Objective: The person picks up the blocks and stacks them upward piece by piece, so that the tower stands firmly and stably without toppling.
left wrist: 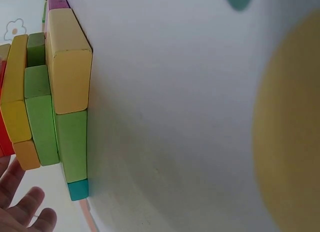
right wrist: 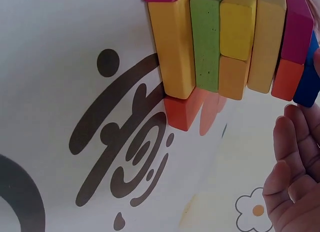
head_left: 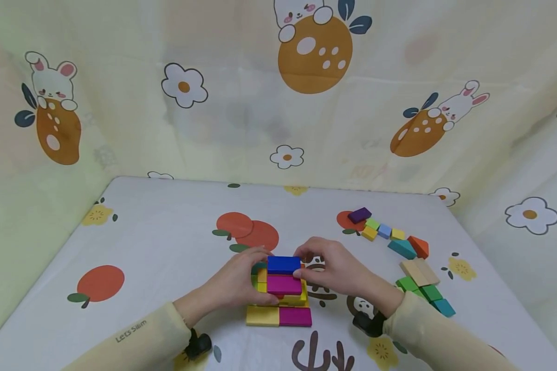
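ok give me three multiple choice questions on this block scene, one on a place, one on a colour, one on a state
1. Where do the loose blocks lie relative to the stack?
A. to its right
B. to its left
C. on top of it

2. What colour is the top block of the stack?
A. green
B. blue
C. orange

3. What are the hands doing?
A. both lie flat on the table, away from the blocks
B. only one touches the stack
C. left hand and right hand both hold the stack's upper blocks

Answers:
1. A, the head view shows them scattered on the tablecloth right of the stack.
2. B, a blue block sits above the magenta block.
3. C, fingers of each hand close in on the stack's top from either side.
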The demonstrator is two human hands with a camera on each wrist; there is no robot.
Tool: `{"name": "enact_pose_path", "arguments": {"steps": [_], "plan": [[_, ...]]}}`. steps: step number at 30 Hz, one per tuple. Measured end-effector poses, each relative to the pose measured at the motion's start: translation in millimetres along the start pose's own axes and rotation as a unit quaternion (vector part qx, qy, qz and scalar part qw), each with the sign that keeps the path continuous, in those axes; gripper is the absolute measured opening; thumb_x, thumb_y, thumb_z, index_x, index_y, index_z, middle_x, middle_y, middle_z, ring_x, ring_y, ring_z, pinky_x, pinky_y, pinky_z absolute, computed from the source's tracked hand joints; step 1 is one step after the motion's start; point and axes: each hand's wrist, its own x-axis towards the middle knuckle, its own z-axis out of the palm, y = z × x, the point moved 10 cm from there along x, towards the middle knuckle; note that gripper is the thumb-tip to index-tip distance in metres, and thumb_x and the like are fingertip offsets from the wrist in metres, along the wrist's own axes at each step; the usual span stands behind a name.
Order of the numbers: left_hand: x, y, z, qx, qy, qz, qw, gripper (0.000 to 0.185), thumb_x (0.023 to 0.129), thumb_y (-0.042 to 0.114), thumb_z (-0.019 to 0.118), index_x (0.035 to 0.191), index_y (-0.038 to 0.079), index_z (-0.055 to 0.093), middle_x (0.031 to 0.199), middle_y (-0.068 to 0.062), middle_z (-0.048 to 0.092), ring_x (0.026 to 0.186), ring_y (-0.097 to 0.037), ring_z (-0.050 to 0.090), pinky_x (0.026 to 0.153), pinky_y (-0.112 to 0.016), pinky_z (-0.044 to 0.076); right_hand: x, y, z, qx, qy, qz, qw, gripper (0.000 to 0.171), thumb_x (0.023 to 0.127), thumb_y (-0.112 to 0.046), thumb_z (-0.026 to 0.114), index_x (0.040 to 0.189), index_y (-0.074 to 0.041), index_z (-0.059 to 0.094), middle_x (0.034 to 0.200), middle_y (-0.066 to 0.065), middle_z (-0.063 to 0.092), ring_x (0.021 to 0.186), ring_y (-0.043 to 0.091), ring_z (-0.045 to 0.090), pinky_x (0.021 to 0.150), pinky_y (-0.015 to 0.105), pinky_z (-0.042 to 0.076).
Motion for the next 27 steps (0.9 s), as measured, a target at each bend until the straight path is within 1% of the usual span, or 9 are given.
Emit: {"name": "enact_pose_path", "arguments": {"steps": [13, 20, 24, 27], "plan": [[0.4, -4.6, 0.6, -0.026, 0.001, -0.009, 0.9996, 0.072, 0.074, 0.036, 0.092, 0.133, 0.008, 0.063, 0.152, -0.013, 0.052, 0.148, -0.035, 0.041, 0.116, -0.061, 0.041, -1.1, 3.0, 1.2, -0.006, -0.007, -0.001, 1.0, 0.028, 0.092, -0.031, 0.078, 0.113, -0.014, 0.071, 0.102, -0.003, 0.068, 0.093, 0.024, 0.065, 0.077, 0.033, 0.06], [0.8, -5.0, 2.2, -0.033, -0.002, -0.01, 0.9994, 0.073, 0.073, 0.036, 0.092, 0.134, 0.009, 0.062, 0.152, -0.011, 0.053, 0.15, -0.034, 0.039, 0.116, -0.06, 0.04, -1.9, 4.6, 1.4, -0.006, -0.012, -0.001, 1.0, 0.029, 0.092, -0.031, 0.077, 0.114, -0.013, 0.071, 0.104, -0.002, 0.068, 0.094, 0.024, 0.065, 0.077, 0.033, 0.06], [0.9, -5.3, 2.0, -0.029, -0.002, -0.008, 0.9995, 0.073, 0.073, 0.036, 0.092, 0.134, 0.008, 0.062, 0.152, -0.012, 0.053, 0.15, -0.035, 0.038, 0.116, -0.061, 0.04, -2.3, 5.6, 2.0, -0.005, -0.012, -0.001, 1.0, 0.03, 0.092, -0.031, 0.078, 0.115, -0.013, 0.07, 0.105, -0.002, 0.069, 0.094, 0.023, 0.065, 0.076, 0.033, 0.059], [0.0, -5.7, 1.5, -0.027, -0.002, -0.009, 0.9996, 0.074, 0.073, 0.037, 0.092, 0.135, 0.008, 0.062, 0.153, -0.012, 0.052, 0.149, -0.035, 0.04, 0.116, -0.061, 0.04, -2.6, 5.1, 1.3, -0.006, -0.009, -0.001, 1.0, 0.034, 0.091, -0.032, 0.078, 0.118, -0.012, 0.069, 0.106, 0.0, 0.069, 0.094, 0.022, 0.065, 0.076, 0.033, 0.059]]}}
